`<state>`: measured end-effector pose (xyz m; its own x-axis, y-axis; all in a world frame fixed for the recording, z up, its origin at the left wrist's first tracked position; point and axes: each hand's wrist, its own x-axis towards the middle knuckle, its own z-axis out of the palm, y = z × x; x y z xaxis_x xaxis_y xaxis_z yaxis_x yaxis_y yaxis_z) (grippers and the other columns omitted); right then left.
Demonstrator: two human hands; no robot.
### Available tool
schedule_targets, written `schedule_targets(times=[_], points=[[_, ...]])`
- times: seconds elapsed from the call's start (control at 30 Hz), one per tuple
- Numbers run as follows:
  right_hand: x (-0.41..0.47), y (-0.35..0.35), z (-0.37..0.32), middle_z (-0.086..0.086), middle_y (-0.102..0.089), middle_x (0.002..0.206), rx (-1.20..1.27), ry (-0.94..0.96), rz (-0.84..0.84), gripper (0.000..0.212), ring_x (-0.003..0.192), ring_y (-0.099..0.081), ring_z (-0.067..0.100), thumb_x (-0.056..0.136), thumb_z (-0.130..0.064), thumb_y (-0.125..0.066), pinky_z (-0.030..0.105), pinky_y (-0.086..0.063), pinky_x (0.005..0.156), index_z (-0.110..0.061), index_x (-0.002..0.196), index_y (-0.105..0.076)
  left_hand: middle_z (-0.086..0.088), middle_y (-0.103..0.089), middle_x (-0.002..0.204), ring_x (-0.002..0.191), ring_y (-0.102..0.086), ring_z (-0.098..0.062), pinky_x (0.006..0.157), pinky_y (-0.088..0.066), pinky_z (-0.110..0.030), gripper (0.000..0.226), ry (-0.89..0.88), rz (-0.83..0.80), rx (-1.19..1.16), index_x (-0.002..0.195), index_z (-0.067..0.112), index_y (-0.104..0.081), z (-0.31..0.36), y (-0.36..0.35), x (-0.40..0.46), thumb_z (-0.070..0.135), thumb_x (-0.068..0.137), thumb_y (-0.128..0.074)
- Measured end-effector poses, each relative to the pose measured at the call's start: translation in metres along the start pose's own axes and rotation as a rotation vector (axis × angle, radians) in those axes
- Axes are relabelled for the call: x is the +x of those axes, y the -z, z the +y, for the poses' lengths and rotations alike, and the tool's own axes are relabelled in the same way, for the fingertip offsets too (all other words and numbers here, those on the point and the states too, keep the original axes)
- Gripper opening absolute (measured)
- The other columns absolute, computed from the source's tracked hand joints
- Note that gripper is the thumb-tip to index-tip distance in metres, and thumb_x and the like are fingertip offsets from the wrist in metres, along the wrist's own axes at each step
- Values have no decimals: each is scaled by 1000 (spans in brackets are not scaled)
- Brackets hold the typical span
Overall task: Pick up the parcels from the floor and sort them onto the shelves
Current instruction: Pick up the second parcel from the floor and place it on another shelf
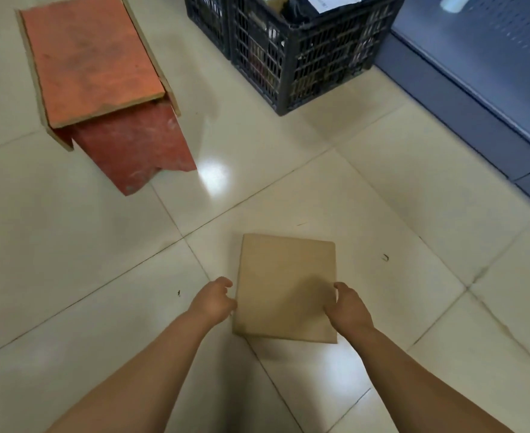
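A flat brown cardboard parcel [285,276] is low over the tiled floor in front of me, its top plain with no label showing. My left hand [213,300] presses against its left edge with the fingers curled. My right hand [346,307] grips its right edge, thumb on top. Both hands hold it from opposite sides. A shadow under the near edge suggests the parcel is slightly off the floor. The dark grey metal shelf unit [476,89] stands at the right.
A red wooden stool [101,73] stands at the upper left. Two black plastic crates [288,51] with parcels inside sit at the top centre beside the shelf base. Glossy beige tiles [101,245] lie around me.
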<state>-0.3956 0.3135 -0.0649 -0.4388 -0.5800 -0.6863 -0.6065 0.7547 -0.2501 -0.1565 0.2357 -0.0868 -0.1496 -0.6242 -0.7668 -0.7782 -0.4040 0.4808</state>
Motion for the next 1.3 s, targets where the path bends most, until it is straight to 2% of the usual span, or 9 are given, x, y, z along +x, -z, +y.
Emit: schedule_targets(times=[0.13, 0.23, 0.4, 0.57, 0.8, 0.9, 0.97, 1.13, 1.3], points=[[44, -21, 13, 18, -42, 138, 69, -17, 46, 59, 123, -45, 35, 86, -17, -54, 42, -41, 97, -6, 139, -30, -15, -41, 143, 125, -45, -27, 95, -39, -28, 64, 26, -28, 45, 139, 12, -34, -15, -12, 43, 13, 81, -60], [62, -28, 17, 18, -47, 131, 182, -77, 8, 62, 113, -53, 36, 83, -22, -56, 40, -47, 86, -5, 136, -29, -14, -37, 145, 128, -42, -26, 99, -36, -29, 69, 19, -86, -63, 143, 12, -27, -17, -17, 58, 10, 83, -60], [66, -37, 26, 12, -50, 121, 439, -168, -157, 64, 103, -55, 29, 82, -20, -62, 38, -51, 81, -7, 134, -28, -10, -47, 137, 110, -52, -25, 81, -46, -29, 67, 35, -173, -184, 140, 12, -33, -10, -25, 67, -1, 79, -57], [55, -25, 25, 4, -53, 114, 648, -169, -140, 56, 99, -55, 24, 80, -19, -67, 34, -48, 76, -15, 127, -36, -4, -57, 109, 104, -55, -26, 83, -50, -35, 57, 82, -146, -397, 133, 9, -39, 8, -24, 54, -5, 80, -53], [-23, 39, -4, 2, -52, 112, 757, -184, -61, 63, 97, -52, 24, 81, -14, -64, 32, -42, 78, -16, 136, -34, -4, -55, 113, 103, -55, -24, 85, -50, -36, 59, 110, 0, -571, 131, 15, -45, 44, 5, -48, -5, 77, -51], [-63, 78, -21, 4, -45, 134, 821, -177, -58, 84, 104, -49, 22, 83, -16, -64, 32, -39, 86, -18, 148, -12, -4, -54, 120, 106, -54, -23, 84, -48, -35, 58, 112, 31, -611, 133, 18, -44, 70, 32, -99, -3, 79, -47], [-95, 109, -33, 5, -42, 140, 874, -178, -70, 86, 105, -48, 22, 84, -18, -63, 33, -37, 85, -20, 149, -7, -5, -55, 124, 106, -56, -24, 85, -48, -35, 58, 112, 31, -628, 134, 19, -43, 90, 53, -135, -1, 79, -45], [-181, 199, -67, -2, -47, 141, 1012, -190, -132, 79, 118, -52, 22, 73, -41, -62, 41, -43, 100, -28, 143, -30, -3, -58, 123, 108, -57, -24, 93, -47, -40, 53, 74, 60, -678, 132, 24, -44, 152, 113, -231, 8, 81, -47], [-274, 295, -100, -8, -54, 129, 1100, -98, -150, 51, 109, -52, 15, 87, -46, -49, 38, -43, 83, -29, 135, -45, 1, -59, 109, 99, -57, -20, 81, -45, -34, 26, -15, 186, -764, 113, 24, -50, 228, 171, -332, 18, 88, -49]])
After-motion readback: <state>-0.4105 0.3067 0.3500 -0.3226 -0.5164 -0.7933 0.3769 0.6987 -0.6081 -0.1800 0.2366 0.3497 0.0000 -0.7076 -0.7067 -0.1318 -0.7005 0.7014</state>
